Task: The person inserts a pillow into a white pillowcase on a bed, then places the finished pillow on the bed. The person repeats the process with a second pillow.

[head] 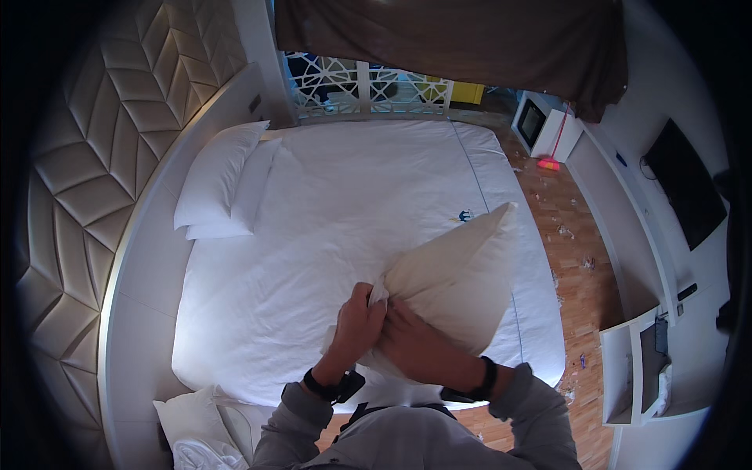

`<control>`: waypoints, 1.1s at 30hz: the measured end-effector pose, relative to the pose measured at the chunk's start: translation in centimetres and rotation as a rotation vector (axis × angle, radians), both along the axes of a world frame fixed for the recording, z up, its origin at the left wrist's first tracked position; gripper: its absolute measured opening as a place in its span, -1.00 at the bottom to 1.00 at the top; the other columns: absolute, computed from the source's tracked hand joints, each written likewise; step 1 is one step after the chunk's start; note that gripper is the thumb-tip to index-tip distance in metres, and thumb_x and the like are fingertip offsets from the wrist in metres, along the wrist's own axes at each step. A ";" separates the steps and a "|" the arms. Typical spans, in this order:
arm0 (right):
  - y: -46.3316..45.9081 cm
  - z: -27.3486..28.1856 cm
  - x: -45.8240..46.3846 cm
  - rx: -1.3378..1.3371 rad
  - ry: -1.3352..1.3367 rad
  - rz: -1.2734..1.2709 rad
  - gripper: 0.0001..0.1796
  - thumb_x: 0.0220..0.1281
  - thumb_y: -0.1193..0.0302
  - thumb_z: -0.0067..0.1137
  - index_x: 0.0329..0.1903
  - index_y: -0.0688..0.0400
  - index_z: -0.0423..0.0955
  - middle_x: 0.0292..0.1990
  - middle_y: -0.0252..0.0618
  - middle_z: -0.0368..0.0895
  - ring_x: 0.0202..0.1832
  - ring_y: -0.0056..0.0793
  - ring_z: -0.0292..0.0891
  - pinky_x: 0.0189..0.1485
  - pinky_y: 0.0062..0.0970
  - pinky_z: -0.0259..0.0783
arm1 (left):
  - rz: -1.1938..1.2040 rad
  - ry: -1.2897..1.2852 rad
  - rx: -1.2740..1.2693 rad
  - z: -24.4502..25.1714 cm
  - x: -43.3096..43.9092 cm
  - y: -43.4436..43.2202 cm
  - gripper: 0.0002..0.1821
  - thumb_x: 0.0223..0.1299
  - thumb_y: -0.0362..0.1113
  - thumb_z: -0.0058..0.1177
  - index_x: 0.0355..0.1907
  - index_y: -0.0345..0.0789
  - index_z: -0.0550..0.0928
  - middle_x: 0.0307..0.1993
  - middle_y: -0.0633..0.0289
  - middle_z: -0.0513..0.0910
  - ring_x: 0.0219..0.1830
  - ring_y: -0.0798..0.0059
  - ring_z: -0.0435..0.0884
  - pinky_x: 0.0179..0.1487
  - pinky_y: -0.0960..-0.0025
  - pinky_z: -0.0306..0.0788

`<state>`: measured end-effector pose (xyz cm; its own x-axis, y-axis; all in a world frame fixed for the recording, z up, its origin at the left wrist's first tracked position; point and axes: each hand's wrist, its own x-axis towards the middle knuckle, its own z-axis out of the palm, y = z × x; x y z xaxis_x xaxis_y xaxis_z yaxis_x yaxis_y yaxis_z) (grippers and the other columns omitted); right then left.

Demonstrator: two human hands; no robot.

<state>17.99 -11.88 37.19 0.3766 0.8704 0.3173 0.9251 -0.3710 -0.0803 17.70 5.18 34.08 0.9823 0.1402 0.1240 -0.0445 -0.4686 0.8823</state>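
Note:
A cream pillow (464, 276) stands tilted over the near right part of a bed with a white cover (352, 194). My left hand (359, 323) is closed on a bunched white cloth edge (379, 292) at the pillow's left end. Just right of it, my right hand (408, 341) presses against the pillow's lower left part; its fingertips are partly hidden in the fabric, so its grip is unclear. Two white pillows (220, 176) lie overlapped at the bed's far left, by the headboard.
More white pillows (191, 414) and bunched white bedding (205, 455) lie at the lower left. Litter is scattered on the wooden floor (578, 258) right of the bed. A pink broom (549, 163) leans on a white cabinet. An open white shelf unit (634, 376) stands at the right.

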 end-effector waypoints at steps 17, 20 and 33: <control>-19.2 1.2 5.7 0.932 1.032 -0.709 0.08 0.22 -0.04 0.40 0.58 0.31 0.10 0.47 0.13 0.26 0.48 -0.10 0.26 0.50 -0.28 0.19 | -0.169 0.231 -0.496 -0.5 -3.7 -4.8 -0.85 0.31 -0.49 0.16 -0.11 -0.35 0.55 -0.43 0.35 0.64 -0.48 0.66 0.56 -0.40 0.49 0.39; -21.4 1.1 5.4 0.957 1.175 -0.506 0.02 0.23 -0.06 0.38 0.53 0.31 0.19 0.44 0.16 0.31 0.41 -0.07 0.33 0.45 -0.23 0.25 | -0.139 0.426 -0.833 2.0 -2.1 -3.3 -0.83 0.29 -0.48 0.17 -0.09 -0.32 0.57 -0.38 0.41 0.60 -0.39 0.74 0.54 -0.36 0.55 0.39; -16.5 -1.3 1.4 0.739 0.494 -0.629 -0.19 0.25 0.15 0.32 0.43 0.32 0.28 0.16 0.27 0.55 0.24 0.23 0.47 0.31 -0.04 0.39 | -0.260 0.610 -0.618 3.4 4.3 -3.0 -0.58 0.22 -0.49 0.16 0.14 -0.38 0.47 -0.17 0.17 0.67 -0.13 0.43 0.67 0.00 0.40 0.55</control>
<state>19.35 -28.37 35.88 0.9177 0.1331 0.3743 0.3906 -0.4743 -0.7890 22.05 2.19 37.50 0.8626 -0.2264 -0.4524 0.4753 0.0563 0.8780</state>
